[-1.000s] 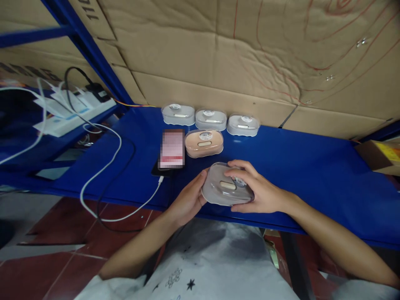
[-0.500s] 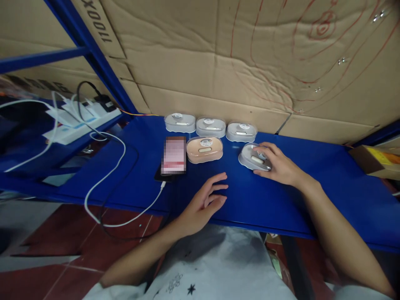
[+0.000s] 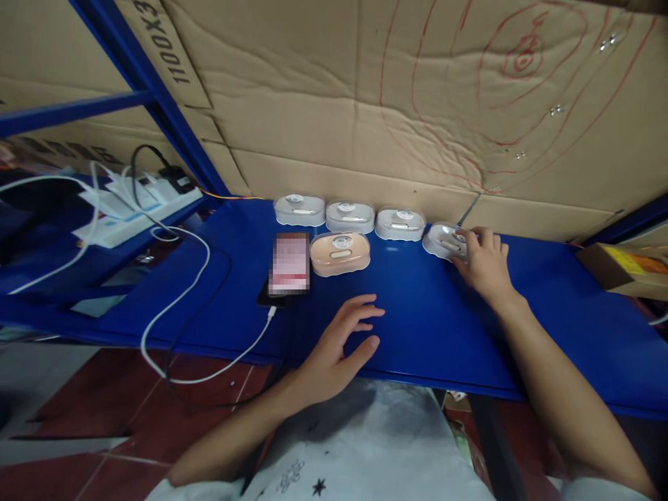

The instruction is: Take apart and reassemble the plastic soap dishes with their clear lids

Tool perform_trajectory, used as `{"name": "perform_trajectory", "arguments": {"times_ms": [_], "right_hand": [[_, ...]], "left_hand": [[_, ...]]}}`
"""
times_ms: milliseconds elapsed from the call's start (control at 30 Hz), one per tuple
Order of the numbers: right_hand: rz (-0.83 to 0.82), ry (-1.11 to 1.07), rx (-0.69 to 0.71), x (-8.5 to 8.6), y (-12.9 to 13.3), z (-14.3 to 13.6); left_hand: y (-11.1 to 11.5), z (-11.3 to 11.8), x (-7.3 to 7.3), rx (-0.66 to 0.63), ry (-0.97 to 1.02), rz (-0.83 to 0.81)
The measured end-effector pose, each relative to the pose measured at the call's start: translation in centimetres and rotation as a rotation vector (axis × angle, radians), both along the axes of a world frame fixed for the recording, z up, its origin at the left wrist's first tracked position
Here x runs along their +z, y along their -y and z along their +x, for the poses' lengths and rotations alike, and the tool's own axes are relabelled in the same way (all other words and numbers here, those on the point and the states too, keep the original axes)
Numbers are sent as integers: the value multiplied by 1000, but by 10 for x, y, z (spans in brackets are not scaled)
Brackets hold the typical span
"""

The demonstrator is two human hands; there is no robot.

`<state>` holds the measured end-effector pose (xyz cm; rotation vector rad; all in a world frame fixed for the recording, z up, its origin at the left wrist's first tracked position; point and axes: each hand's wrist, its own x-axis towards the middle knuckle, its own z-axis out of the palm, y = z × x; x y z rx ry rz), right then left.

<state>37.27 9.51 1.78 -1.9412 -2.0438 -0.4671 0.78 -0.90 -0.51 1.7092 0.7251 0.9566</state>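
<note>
My right hand has its fingers round the right end of a grey oval case with a clear lid. That case lies at the right end of a back row, beside three like it: a left one, a middle one and a third. In front of the row lies a peach-coloured oval case with a round label and a pale handle. My left hand hovers over the shelf's front part, fingers apart, with nothing in it.
A phone with a blurred screen lies left of the peach case, joined to a white cable. At left is a power strip with several plugs. Cardboard walls the back of the blue shelf. A cardboard box stands at right.
My right hand has moved the grey case back and to the right, into line with the back row. My left hand stays nearly in place, its thumb a little further from the fingers.
</note>
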Motion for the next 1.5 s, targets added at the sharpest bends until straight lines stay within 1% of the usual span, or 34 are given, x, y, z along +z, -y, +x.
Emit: {"name": "perform_trajectory", "arguments": {"times_ms": [100, 167, 233, 300, 333, 400, 467, 533, 567, 600, 667, 733, 800, 867, 933, 967, 1033, 1100, 1200, 1300, 1433, 1500], "right_hand": [[23, -60, 45, -3, -4, 3], [35, -108, 88, -7, -6, 4], [36, -171, 108, -12, -7, 3], [36, -237, 149, -14, -6, -5], [38, -268, 191, -15, -5, -12], [28, -329, 329, -14, -2, -34], [-20, -374, 520, -11, -4, -64], [-92, -363, 721, -7, -12, -99], [-107, -339, 799, -5, -18, -116], [-109, -318, 858, -4, -25, -132], [-130, -284, 915, -3, -37, -156], [-164, -270, 927, -5, -42, -167], [-178, -275, 923, -7, -35, -165], [-167, -287, 934, -8, -15, -154], [-173, -308, 970, -5, 10, -139], [-184, -328, 990, -4, 22, -132], [-196, -385, 1015, -1, 42, -120], [-191, -458, 1019, 2, 52, -113], [-153, -548, 983, 6, 52, -110], [-91, -593, 876, 5, 44, -108], [-13, -621, 677, -7, 29, -96], [-6, -608, 613, -15, 22, -90]], "left_hand": [[4, -2, 7, 162, -221, 236], [3, -2, 8, 280, -333, 342], [1, -1, 7, 365, -414, 397], [-2, 1, 4, 388, -473, 410], [-3, 2, 3, 382, -489, 410], [-4, 3, 1, 362, -502, 409], [-4, 2, 1, 348, -504, 404], [-3, 2, 1, 340, -502, 390], [-3, 1, 0, 338, -498, 384], [-3, 0, 0, 337, -493, 384], [-3, 0, 1, 337, -475, 392], [-2, -1, 1, 342, -450, 410], [-2, -1, 2, 363, -426, 425], [-2, -2, 2, 410, -401, 434], [-3, -2, 1, 442, -381, 422], [-4, -1, 0, 434, -374, 405], [-6, -1, -4, 370, -372, 359], [-9, -1, -8, 307, -381, 316], [-10, -3, -13, 289, -395, 287], [-11, -4, -14, 296, -413, 271], [-11, -4, -12, 283, -534, 278], [-12, -3, -11, 262, -606, 308]]}}
